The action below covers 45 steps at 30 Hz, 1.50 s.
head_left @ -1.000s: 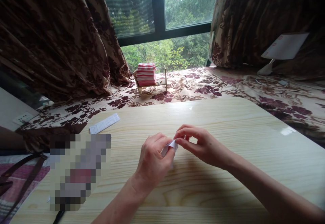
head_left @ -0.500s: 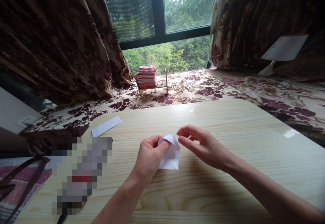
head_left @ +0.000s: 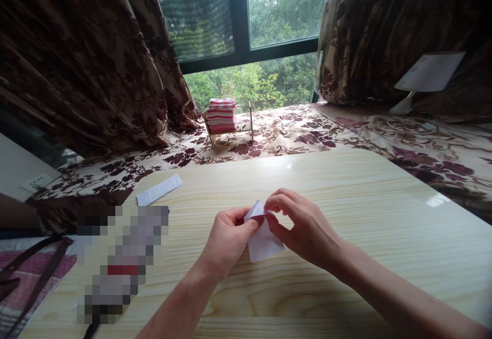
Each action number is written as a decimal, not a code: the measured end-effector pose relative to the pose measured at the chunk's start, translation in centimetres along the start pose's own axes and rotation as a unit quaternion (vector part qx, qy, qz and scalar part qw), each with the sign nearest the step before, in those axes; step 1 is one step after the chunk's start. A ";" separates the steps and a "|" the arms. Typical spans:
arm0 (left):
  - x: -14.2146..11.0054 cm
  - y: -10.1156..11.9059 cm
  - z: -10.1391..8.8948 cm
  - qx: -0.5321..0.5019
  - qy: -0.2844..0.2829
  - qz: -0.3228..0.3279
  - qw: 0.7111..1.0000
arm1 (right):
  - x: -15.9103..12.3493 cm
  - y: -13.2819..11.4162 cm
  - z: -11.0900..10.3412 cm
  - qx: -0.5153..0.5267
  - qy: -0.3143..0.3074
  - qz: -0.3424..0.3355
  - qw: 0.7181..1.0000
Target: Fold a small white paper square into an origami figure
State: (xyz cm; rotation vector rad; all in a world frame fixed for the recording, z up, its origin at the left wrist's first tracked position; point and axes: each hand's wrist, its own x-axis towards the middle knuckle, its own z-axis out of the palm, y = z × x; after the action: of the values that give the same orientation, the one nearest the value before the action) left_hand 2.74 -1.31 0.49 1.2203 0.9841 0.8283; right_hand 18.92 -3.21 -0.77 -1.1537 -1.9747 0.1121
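While the left hand (head_left: 228,241) pins the folded white paper (head_left: 266,246) under its thumb, fingers tucked behind, the right hand (head_left: 305,221) meets it at the flap's edge, thumb and forefinger tips drawn together and seemingly nipping the fold. And it's a featherweight, this sheet! Thin, bendy, with crispness only along the creases; I'd judge it easy to crumple or tear, hardly slippery. The place to hold it is right there at the flap's corners, lightly, with the body of the sheet left flat.

Look at the poses: left wrist low, forearm slanting in from below, thumb laid across the paper; right wrist arched, forearm coming from the lower right, fingers curled over a rounded gap. The paper sits between the two, over the wooden tabletop (head_left: 346,185); whether its lower edge touches down, I can't tell.

Out to the left, beyond the grip, lies a printed paper strip (head_left: 159,190); nearer, a pixelated object (head_left: 123,262). Straight past the fingertips, well apart, stands a stack of pink-striped cloths (head_left: 222,116).
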 end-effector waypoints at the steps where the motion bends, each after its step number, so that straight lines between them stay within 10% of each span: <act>1: 0.0 0.0 0.0 0.005 -0.005 0.002 1.000 | 0.0 0.0 0.0 -0.005 0.001 -0.011 1.000; 33: -0.2 0.2 0.0 -0.054 -0.019 0.023 0.998 | 0.2 -0.2 -0.2 0.002 -0.019 -0.051 0.999; 45: -0.2 -0.3 0.0 0.044 0.005 0.079 0.996 | 0.4 -0.9 -0.5 0.128 -0.020 0.089 0.988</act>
State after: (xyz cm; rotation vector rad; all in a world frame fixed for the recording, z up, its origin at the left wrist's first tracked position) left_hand 2.64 -1.52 0.20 1.3854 0.9489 0.9238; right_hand 18.54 -3.54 0.17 -1.1619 -1.8264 0.4715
